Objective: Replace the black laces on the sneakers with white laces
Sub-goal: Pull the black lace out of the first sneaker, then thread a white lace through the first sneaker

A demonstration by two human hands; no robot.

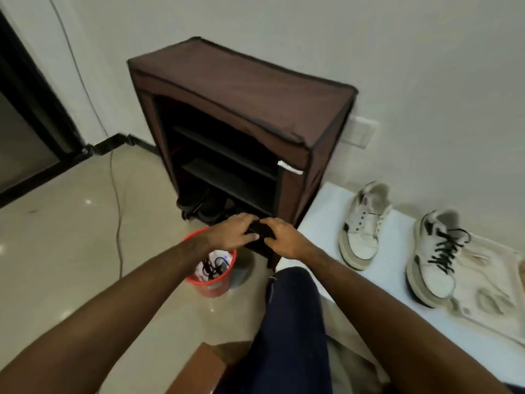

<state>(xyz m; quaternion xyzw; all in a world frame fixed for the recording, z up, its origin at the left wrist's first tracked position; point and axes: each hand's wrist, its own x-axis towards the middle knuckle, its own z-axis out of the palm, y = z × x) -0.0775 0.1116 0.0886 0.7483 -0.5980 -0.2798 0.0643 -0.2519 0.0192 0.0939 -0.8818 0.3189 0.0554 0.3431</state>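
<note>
Two white sneakers stand on a white surface [321,223] at the right. The left sneaker [362,226] has empty eyelets and no lace. The right sneaker [434,257] carries black laces [446,250]. My left hand [234,233] and my right hand [281,237] meet in front of the brown shoe rack [241,103], both gripping a bunched black thing [260,230] between them, above a red bin [211,282]. Whether that black thing is a lace I cannot tell for sure.
The red bin on the floor holds black cords and white scraps. Dark shoes [199,206] sit on the rack's bottom shelf. A cream cloth [488,291] lies under the right sneaker. A cable [118,200] trails over the tiled floor. My knee in dark trousers [292,322] is below.
</note>
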